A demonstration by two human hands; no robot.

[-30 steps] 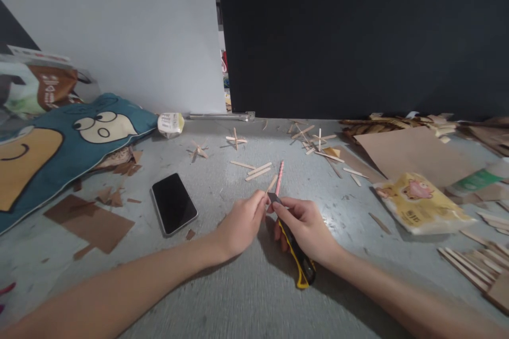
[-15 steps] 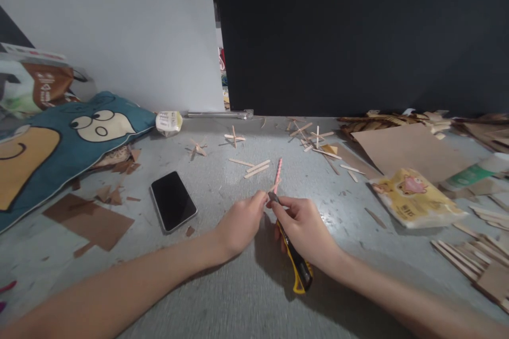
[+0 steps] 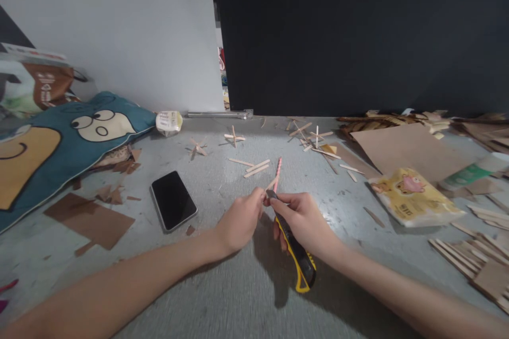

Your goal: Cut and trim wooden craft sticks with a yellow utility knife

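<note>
My right hand [image 3: 304, 220] is closed round a yellow and black utility knife [image 3: 296, 254], its tip pointing up toward my left fingertips. My left hand [image 3: 238, 220] is pinched shut on the near end of a wooden craft stick [image 3: 270, 184] lying on the grey tabletop, right at the knife's tip. A pink striped stick [image 3: 277, 169] lies just beyond both hands, pointing away from me.
A black phone [image 3: 173, 200] lies left of my hands. Loose wooden sticks [image 3: 254, 167] and small stick crosses scatter behind. A blue cartoon cushion [image 3: 59, 143] and brown card scraps [image 3: 89, 222] sit left; brown cardboard [image 3: 405, 148], a yellow packet [image 3: 415, 196] and stacked sticks [image 3: 473, 259] lie right.
Both hands stay together at the stick; the knife's tip has shifted slightly left and nearer my left fingers. The view has barely moved.
</note>
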